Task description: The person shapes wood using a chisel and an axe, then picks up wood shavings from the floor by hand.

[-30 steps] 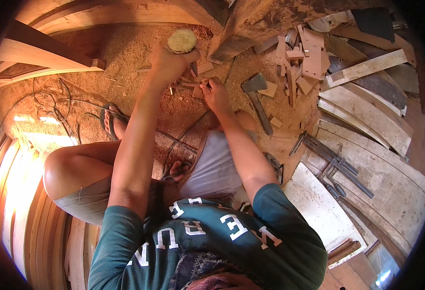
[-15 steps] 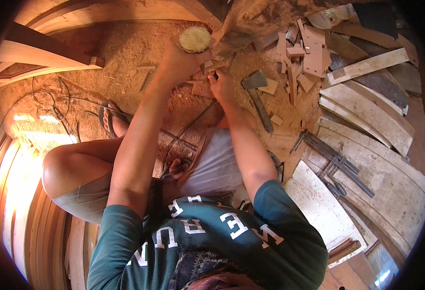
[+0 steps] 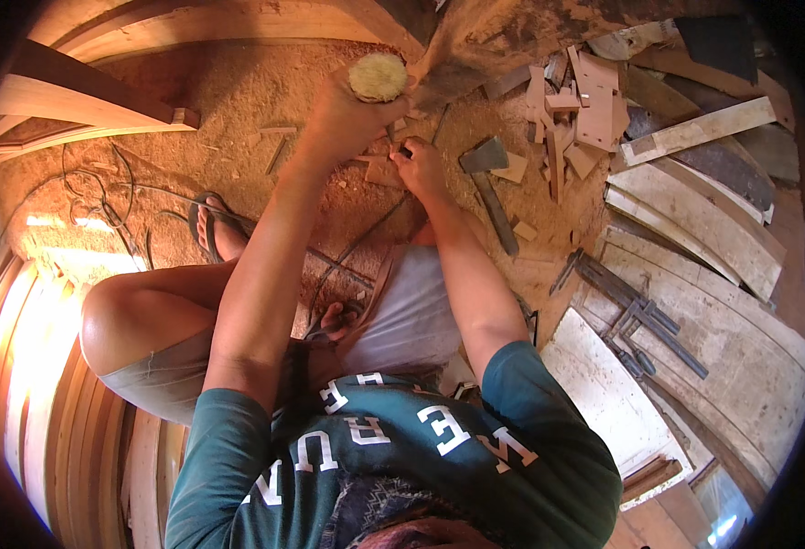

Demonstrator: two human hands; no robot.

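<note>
My left hand [image 3: 343, 119] is closed round a thick piece with a round, pale, fibrous-looking end [image 3: 378, 78] facing up; its lower part is hidden, so I cannot tell its kind. Just to the right and nearer me, my right hand [image 3: 421, 169] is pinched close below it. Something small and dark shows at its fingertips, too small to name. Under the hands lies a flat piece of wood [image 3: 382, 174]. A hatchet [image 3: 489, 188] with a grey head and dark handle lies on the sawdust right of my right hand.
Wood offcuts [image 3: 594, 101] are heaped at the far right, beside curved boards [image 3: 704, 220]. Metal clamps [image 3: 640, 316] lie on a pale board. Dark cables [image 3: 114, 197] cross the sawdust floor at left. A wooden frame [image 3: 100, 101] juts in from the far left.
My left hand and the round-ended piece have shifted slightly right and nearer me. My right hand has moved very little and keeps its pinch.
</note>
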